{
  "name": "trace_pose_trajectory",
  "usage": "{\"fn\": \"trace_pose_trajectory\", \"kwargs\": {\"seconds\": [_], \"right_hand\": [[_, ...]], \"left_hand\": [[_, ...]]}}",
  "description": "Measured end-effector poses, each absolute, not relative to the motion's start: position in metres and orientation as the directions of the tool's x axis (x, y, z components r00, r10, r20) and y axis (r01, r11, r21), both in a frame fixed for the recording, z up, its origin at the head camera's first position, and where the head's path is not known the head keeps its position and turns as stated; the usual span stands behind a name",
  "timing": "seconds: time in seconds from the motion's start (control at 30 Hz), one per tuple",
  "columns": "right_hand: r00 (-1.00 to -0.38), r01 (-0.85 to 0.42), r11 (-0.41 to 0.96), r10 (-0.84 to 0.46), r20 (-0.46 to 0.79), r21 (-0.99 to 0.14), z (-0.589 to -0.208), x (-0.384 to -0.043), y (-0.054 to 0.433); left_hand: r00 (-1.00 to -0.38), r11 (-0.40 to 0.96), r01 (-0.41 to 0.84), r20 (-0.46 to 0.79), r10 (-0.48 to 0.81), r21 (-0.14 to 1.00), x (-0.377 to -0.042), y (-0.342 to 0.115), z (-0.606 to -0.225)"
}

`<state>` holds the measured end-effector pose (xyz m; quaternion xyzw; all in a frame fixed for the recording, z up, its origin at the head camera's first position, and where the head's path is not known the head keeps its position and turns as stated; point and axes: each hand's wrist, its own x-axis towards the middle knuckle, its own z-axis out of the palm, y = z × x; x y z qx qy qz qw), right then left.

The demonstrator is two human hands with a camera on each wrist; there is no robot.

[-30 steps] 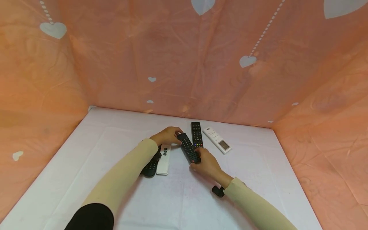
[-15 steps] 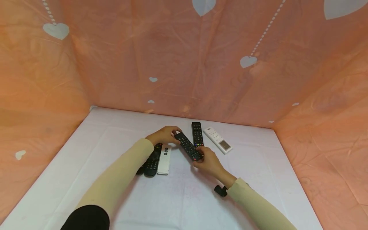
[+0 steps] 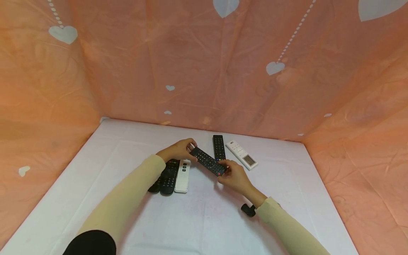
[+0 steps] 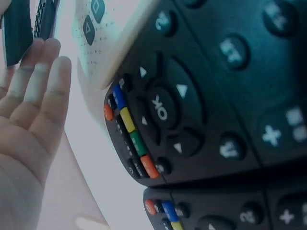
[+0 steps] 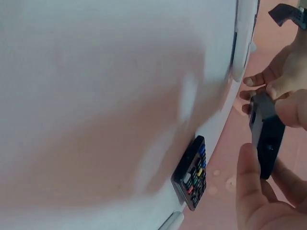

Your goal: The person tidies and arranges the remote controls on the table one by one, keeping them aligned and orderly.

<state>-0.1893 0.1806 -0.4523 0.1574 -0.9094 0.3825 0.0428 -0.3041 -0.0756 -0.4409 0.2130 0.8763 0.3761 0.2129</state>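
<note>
Both hands hold one black remote control [image 3: 208, 162] above the table, buttons up and slanting down to the right. My left hand [image 3: 179, 149] pinches its far left end between thumb and fingers. The near right end is gripped by my right hand [image 3: 235, 176]. In the right wrist view the remote's dark end [image 5: 269, 139] sits between the right thumb and fingers [image 5: 248, 177], with the left hand [image 5: 285, 72] at the other end. From the left wrist, the left fingers [image 4: 45, 81] lie under the remote's edge [image 4: 18, 33].
Left of the hands lie a white remote [image 3: 182, 179] and two black remotes [image 3: 169, 179], side by side and partly under the left forearm. Behind the right hand are another black remote [image 3: 219, 146] with coloured buttons and a white remote [image 3: 241, 154] with a display. Orange curtains [image 3: 197, 71] surround the table.
The held remote has shifted slightly left at its far end and right at its near end, turning flatter across the view. Both hands moved with it, slightly apart.
</note>
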Motion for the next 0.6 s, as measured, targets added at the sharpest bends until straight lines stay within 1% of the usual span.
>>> {"fn": "trace_pose_trajectory", "kwargs": {"seconds": [0.2, 0.33, 0.6], "right_hand": [[-0.945, -0.32, 0.589, -0.255, 0.205, -0.742, -0.45, -0.19, 0.183], [-0.942, -0.324, 0.552, -0.264, 0.207, -0.768, -0.449, -0.192, 0.182], [-0.945, -0.308, 0.529, -0.268, 0.189, -0.791, -0.447, -0.197, 0.184]], "left_hand": [[-0.814, 0.605, 0.228, -0.192, 0.548, 0.763, -0.299, -0.081, -0.437], [-0.809, 0.621, 0.273, -0.174, 0.562, 0.734, -0.294, -0.086, -0.434], [-0.794, 0.571, 0.325, -0.111, 0.598, 0.754, -0.28, -0.102, -0.43]]}}
